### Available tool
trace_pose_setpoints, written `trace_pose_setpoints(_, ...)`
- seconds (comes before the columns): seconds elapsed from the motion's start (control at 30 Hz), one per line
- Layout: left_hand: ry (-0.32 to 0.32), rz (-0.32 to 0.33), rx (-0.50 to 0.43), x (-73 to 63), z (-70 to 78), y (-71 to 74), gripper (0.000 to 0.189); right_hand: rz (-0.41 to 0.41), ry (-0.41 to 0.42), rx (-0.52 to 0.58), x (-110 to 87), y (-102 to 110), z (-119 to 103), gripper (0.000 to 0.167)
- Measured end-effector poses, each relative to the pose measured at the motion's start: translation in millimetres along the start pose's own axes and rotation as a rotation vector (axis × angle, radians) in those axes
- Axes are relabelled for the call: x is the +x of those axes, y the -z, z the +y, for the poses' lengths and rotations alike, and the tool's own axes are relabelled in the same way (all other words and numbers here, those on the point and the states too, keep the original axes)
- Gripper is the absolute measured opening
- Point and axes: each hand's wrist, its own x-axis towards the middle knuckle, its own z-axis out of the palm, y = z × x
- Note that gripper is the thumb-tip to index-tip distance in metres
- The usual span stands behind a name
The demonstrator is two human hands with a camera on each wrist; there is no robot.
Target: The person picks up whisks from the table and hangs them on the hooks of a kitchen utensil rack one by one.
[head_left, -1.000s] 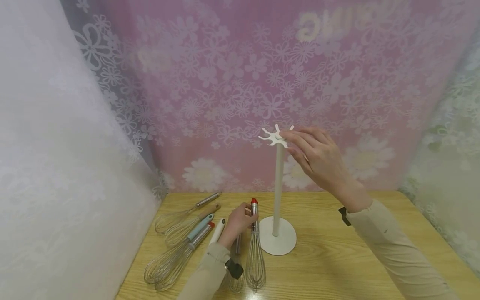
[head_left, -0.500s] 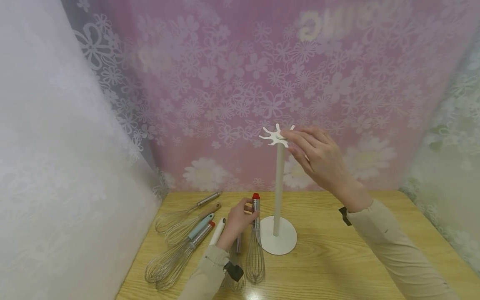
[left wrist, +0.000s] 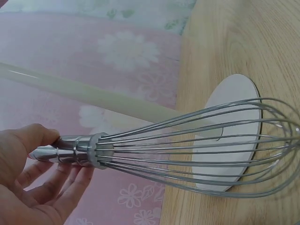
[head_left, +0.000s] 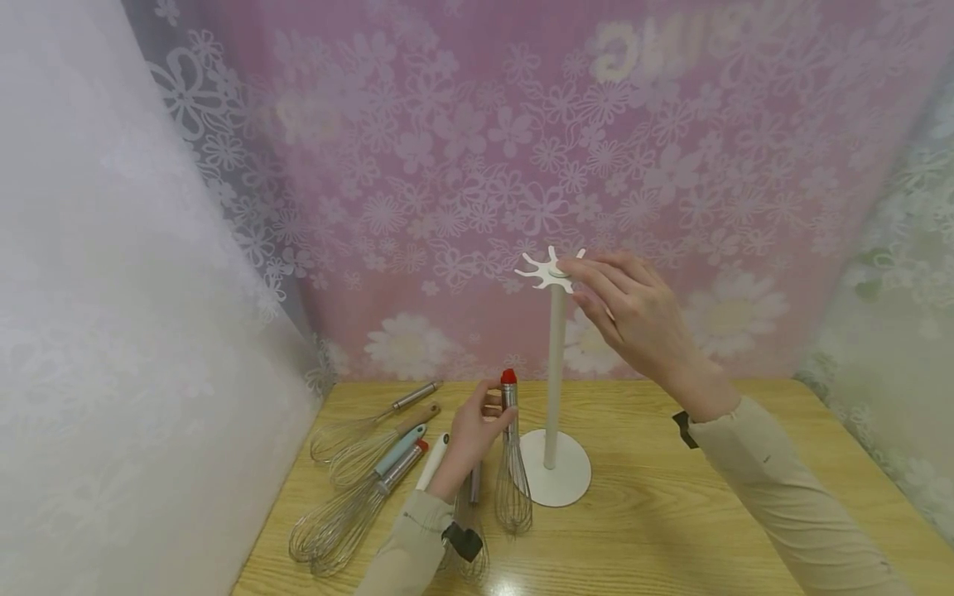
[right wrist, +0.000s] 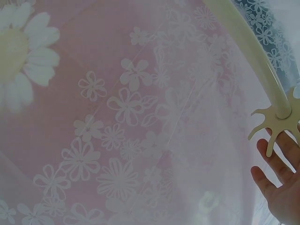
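Observation:
My left hand [head_left: 477, 426] pinches the steel handle of a whisk [head_left: 513, 488], thumb on one side and fingers on the other. The whisk stands nearly upright, its red-tipped end up and its wire loops down, overlapping the round base of a white stand in the head view. In the left wrist view, the whisk's wires [left wrist: 197, 145] cross in front of that base [left wrist: 234, 96]. At the top of the stand [head_left: 555, 372], my right hand [head_left: 633, 310] rests its fairly straight fingers on the hub of the hooked top plate [right wrist: 276, 123].
Several whisks lie at the left of the wooden table [head_left: 671, 513]: a steel-handled one [head_left: 412, 397], a wood-handled one [head_left: 417, 420], a light blue one [head_left: 400, 447], a red-tipped one [head_left: 398, 470] and a white-handled one [head_left: 435, 462]. My left forearm partly hides another whisk [head_left: 474, 484].
My left hand has raised the red-tipped whisk a little, and its wire end has shifted up and slightly right, toward the stand. The right hand has stayed at the stand's top.

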Motion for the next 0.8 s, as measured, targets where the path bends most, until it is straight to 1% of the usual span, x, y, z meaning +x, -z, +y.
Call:
trace_pose_setpoints(0.27,-0.061,0.022,-0.068,0.4,1.3,-0.1,0.042,0.008,0.0,0.005,0.0,-0.9,0.5,0.048)
trace_pose_setpoints(0.4,-0.106,0.039,-0.11,0.2,4.2,0.1,0.043,0.005,0.001,0.005,-0.4,-0.9,0.8,0.048)
trace_pose_setpoints(0.6,-0.165,0.076,-0.178,0.6,13.2,2.0,0.042,0.006,0.002,0.005,-0.4,-1.0,1.1,0.048)
trace_pose_setpoints(0.7,-0.17,0.097,-0.204,0.4,19.6,3.3,0.04,0.01,0.002,0.01,-0.4,-1.1,1.3,0.048)
trace_pose_setpoints(0.8,-0.174,0.109,-0.201,0.2,25.5,4.6,0.041,0.009,0.0,0.01,-0.3,-0.9,1.2,0.048)
